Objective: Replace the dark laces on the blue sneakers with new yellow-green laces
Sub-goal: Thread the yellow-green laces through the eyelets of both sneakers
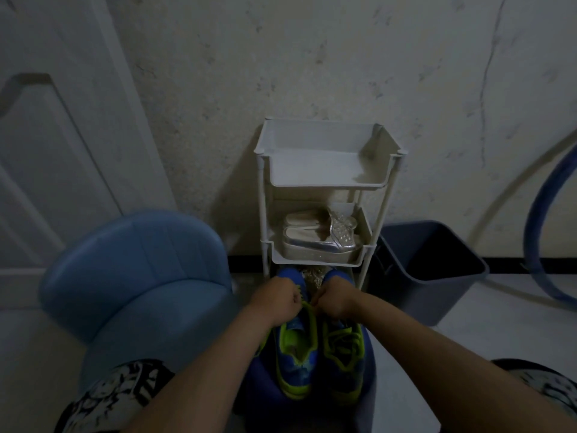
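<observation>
Blue mesh sneakers [296, 348] with yellow-green trim sit side by side at 6 o'clock in the head view, toes pointing to 12 o'clock, between the person's knees. Both hands meet over the toe end of the left-hand shoe. The left hand [281, 300] has its fingers curled tight on a yellow-green lace [309, 312] that runs down from the fist towards the shoe's tongue. The right hand [335, 300] is also fisted, just beside it at 3 o'clock (whether its fingers grip the lace I cannot tell, as the back of the hand hides them). At 12 o'clock from the shoes stands a white plastic three-tier rack [324, 182] holding silver platform sandals [315, 242] on its middle shelf. A light blue padded chair [140, 276] is at 9 o'clock, and a dark grey square bin [431, 276] at 3 o'clock.
</observation>
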Tool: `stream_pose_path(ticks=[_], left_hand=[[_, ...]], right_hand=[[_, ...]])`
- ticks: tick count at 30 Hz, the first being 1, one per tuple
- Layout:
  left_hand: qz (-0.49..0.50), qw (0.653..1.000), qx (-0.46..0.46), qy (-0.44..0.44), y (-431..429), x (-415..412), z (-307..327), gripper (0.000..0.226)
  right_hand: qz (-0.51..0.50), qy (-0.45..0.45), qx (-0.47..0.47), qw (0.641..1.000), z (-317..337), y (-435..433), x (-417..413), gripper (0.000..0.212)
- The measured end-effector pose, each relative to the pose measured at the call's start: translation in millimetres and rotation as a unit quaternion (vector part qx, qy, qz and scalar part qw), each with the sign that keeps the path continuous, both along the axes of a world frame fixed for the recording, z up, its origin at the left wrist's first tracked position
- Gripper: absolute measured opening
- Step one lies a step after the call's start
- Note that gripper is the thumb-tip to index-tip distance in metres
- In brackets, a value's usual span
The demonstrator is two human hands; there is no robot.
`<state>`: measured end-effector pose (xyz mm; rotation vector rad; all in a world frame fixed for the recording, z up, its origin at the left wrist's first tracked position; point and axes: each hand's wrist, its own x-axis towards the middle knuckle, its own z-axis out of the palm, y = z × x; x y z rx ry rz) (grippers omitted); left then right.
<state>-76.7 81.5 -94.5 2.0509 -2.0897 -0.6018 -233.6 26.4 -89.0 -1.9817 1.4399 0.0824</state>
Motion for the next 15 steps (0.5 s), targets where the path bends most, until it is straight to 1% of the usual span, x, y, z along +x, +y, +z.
stream_pose_path(ticks=[4,7,12,15], left_hand=[[0.0,1.0,0.012,-0.01,0,-4,-1,0.025],[-0.002,1.0,0.022,-0.007,-1,-5,-4,0.023],[0.002,1.0,-0.001,-0.016,2,-9,-7,0.035],[0.014,1.0,-0.009,0.005,2,-9,-12,0.03]], right_hand=[[0.014,0.01,0.019,1.0,-1,-2,0,0.027],[-0.002,-0.002,0.037,0.999,-3,-4,-1,0.026],[0.0,-0.017,0.049,0.999,-4,-5,-2,0.026],[-0.004,-0.031,0.058,0.998,-4,-5,-2,0.025]])
